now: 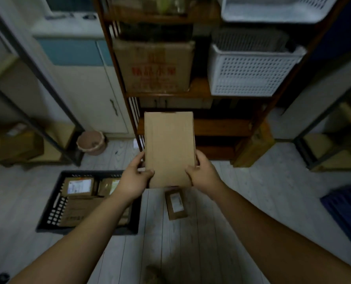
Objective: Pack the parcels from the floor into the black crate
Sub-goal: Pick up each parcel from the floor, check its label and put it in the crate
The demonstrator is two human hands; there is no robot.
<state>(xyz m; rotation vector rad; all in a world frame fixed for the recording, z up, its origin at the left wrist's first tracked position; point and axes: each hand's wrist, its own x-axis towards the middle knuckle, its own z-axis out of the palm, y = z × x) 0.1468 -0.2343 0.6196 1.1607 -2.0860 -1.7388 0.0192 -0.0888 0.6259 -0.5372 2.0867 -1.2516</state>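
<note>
A flat brown cardboard parcel is held up in front of me, above the floor. My left hand grips its lower left edge and my right hand grips its lower right edge. The black crate stands on the floor down to the left, with several brown parcels lying in it, one with a white label. My left forearm hides part of the crate's right side. A small labelled parcel lies on the floor just below the held one.
A wooden shelf unit stands straight ahead, holding a printed carton and white baskets. A pinkish bin sits by the cabinet. Metal racks with boxes flank both sides. A blue crate is at the right edge.
</note>
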